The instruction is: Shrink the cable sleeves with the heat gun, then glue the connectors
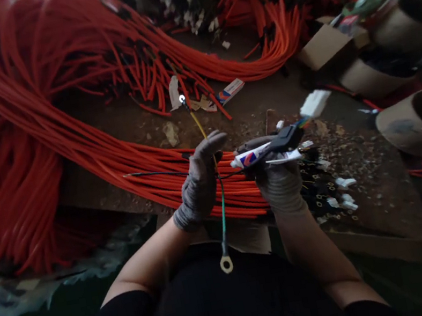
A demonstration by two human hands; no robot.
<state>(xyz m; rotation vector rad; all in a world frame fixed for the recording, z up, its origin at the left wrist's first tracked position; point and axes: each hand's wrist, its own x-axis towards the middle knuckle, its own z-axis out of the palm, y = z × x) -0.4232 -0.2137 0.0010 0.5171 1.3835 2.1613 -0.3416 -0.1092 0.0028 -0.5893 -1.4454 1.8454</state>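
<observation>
My left hand, in a grey glove, has its fingers stretched out beside a yellow-green wire. The wire crosses at the palm; whether the hand grips it I cannot tell. One ring terminal is at its lower end, and a smaller ring terminal tops the yellow part. A thin dark wire sticks out to the left behind this hand. My gloved right hand is closed around a small white tube and a black cable part, from which coloured wires run to a white connector.
Bundles of orange cables cover the bench's left and back. Under my hands, cable ends with white plugs lie to the right. A small printed box lies ahead. Cardboard tubes and an open carton stand at right.
</observation>
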